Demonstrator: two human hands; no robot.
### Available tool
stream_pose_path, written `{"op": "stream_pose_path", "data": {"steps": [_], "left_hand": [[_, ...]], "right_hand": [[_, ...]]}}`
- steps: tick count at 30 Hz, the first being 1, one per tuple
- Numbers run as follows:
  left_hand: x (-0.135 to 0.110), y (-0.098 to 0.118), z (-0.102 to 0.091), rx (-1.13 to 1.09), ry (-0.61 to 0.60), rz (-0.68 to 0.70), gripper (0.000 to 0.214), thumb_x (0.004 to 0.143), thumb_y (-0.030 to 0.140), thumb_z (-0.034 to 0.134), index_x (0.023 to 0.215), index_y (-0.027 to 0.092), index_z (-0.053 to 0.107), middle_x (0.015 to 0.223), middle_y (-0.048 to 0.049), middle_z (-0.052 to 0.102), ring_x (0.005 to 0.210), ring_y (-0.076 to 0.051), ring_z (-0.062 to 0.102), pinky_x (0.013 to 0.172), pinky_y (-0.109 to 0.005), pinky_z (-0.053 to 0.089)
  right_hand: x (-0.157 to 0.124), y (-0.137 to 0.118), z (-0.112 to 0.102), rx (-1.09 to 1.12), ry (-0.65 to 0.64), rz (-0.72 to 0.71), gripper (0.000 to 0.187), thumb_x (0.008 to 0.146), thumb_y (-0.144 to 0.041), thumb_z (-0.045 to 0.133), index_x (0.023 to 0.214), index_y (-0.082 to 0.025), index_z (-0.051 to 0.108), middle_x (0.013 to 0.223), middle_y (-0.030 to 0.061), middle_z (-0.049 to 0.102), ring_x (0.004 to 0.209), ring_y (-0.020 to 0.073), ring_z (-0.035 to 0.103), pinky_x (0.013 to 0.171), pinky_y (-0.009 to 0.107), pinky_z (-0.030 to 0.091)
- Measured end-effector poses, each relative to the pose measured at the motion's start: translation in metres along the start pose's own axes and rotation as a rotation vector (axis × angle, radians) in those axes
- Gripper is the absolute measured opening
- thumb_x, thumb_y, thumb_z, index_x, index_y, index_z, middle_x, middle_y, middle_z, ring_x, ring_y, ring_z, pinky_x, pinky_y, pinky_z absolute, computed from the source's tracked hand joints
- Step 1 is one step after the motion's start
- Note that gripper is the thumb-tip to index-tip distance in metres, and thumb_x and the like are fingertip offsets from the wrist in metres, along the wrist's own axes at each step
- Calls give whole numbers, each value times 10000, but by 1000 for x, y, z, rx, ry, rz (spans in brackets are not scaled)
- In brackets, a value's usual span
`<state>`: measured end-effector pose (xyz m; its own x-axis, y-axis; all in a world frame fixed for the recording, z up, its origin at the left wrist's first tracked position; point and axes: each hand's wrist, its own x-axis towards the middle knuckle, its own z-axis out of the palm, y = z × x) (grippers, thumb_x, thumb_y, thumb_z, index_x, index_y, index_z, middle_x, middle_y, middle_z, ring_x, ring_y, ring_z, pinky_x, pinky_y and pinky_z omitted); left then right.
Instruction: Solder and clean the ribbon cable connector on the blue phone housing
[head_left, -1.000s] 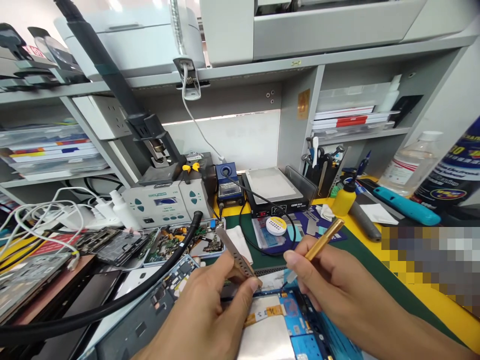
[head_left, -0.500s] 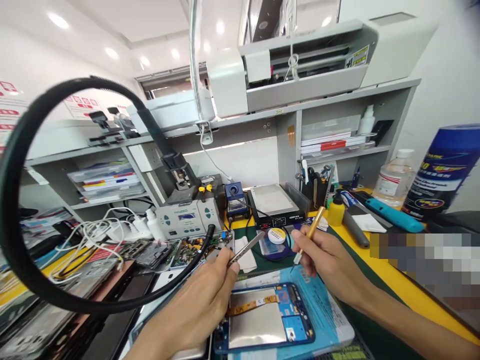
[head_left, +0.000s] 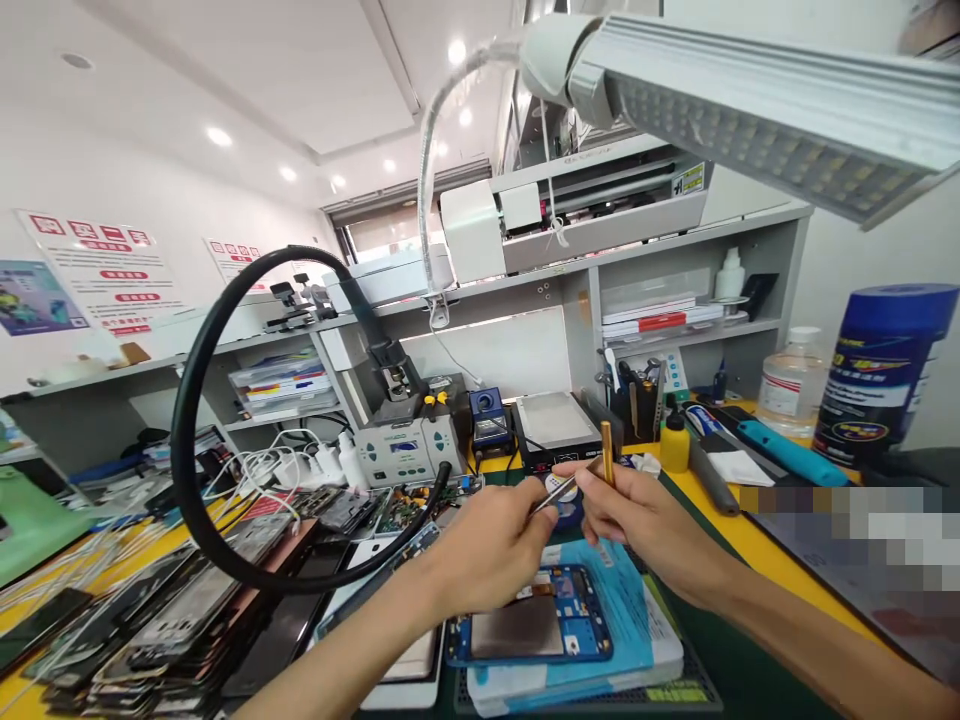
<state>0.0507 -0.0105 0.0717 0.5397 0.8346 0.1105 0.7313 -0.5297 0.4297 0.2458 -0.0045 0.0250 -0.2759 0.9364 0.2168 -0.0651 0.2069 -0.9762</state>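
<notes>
The blue phone (head_left: 519, 634) lay on the blue-and-white packet (head_left: 651, 612), already opened up but its insides not yet covered, while the left hand (head_left: 491, 545) pinched tweezers (head_left: 559, 493) and the right hand (head_left: 628, 502) held a gold pen-like tool (head_left: 607, 455).

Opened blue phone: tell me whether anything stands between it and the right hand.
Nothing visible stands between the right hand and the right side of the opened blue phone. The left hand hides the phone's upper left part in this view.
</notes>
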Motion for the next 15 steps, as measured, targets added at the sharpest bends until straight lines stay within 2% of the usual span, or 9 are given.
{"op": "stream_pose_path", "data": {"steps": [2,4,6,8,9,11,13,15], "left_hand": [[6,7,2,47,-20,19,298,1053,379,363,871,228,544,699,0,627,660,-185,589,619,-297,367],[6,9,-1,104,-56,17,325,1035,439,398,944,212,611,797,-45,694,769,-228,649,679,-320,411],[0,7,-9,162,-124,2,386,948,553,545,1066,200,645,1011,-96,730,941,-289,674,763,-352,462],[-8,3,-18,211,-242,-13,582,791,617,710,1197,207,633,1140,-109,712,993,-317,678,761,-359,503],[-12,1,-21,242,-308,-18,644,728,626,755,1209,213,639,1127,-106,712,962,-321,687,726,-359,516],[-18,1,-23,313,-398,-19,613,667,611,780,1123,218,666,1076,-107,709,919,-332,693,685,-368,525],[-21,6,-20,388,-421,-32,549,661,594,763,1040,209,664,1011,-117,716,865,-344,703,661,-386,531],[-21,13,-12,464,-400,-64,527,708,572,710,1042,168,653,912,-145,735,785,-367,719,650,-425,543]], "right_hand": [[0,1,0,29,8,-9,463,1000,-592,577,1084,-144,657,558,-122,358,500,117,430,603,322,497],[3,1,-5,50,53,-28,389,1017,-544,581,997,-165,664,553,-121,392,468,104,463,555,288,495],[7,1,-14,63,154,-65,345,1034,-497,579,960,-170,658,594,-104,478,466,92,495,525,259,490],[12,1,-25,76,273,-101,323,1040,-472,582,966,-165,651,664,-80,554,470,80,498,498,239,482],[15,2,-31,84,321,-111,317,1040,-467,584,975,-164,649,695,-70,579,472,76,497,487,232,479],[19,4,-39,95,376,-108,315,1043,-465,580,1004,-160,649,735,-55,607,474,71,502,463,219,470],[21,8,-41,87,384,-90,311,1045,-458,580,1021,-157,652,749,-49,619,472,67,506,441,206,455],[21,11,-40,63,367,-77,295,1043,-442,591,1029,-154,656,752,-48,625,469,63,509,429,198,445]]}}
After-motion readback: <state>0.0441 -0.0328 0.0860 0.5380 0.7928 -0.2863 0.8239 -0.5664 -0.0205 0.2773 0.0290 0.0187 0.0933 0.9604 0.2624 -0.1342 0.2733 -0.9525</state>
